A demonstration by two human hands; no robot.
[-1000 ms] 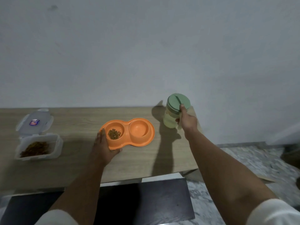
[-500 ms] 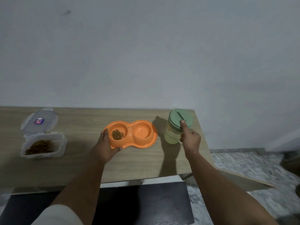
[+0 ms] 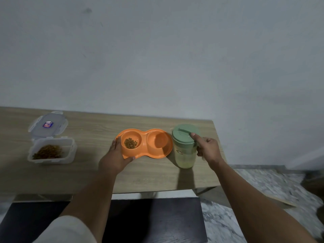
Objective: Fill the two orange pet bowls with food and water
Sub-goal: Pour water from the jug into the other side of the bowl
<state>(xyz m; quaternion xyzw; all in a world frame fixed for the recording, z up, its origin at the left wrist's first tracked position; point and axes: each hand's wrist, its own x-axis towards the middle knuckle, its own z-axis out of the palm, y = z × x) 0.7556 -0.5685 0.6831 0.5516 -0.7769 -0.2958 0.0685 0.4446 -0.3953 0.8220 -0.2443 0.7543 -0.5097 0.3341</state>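
An orange double pet bowl [image 3: 144,153] lies on the wooden table [image 3: 91,174]. Brown kibble [image 3: 130,143] fills the bottom of its left cup; its right cup [image 3: 158,142] looks empty. My left hand [image 3: 114,157] grips the bowl's left front rim. To the right of the bowl stands a pale jug with a green lid [image 3: 185,146]. My right hand [image 3: 206,149] holds the jug's handle side, with the thumb resting on the lid.
At the left, an open clear plastic box of kibble [image 3: 50,150] sits with its lid [image 3: 48,125] hinged back. The table ends just right of the jug, above a marble floor [image 3: 263,186]. A dark seat [image 3: 152,220] lies below the table's front edge.
The jug has come closer to me along the table's right end, with my right hand on it throughout. My left hand stayed on the bowl's rim.
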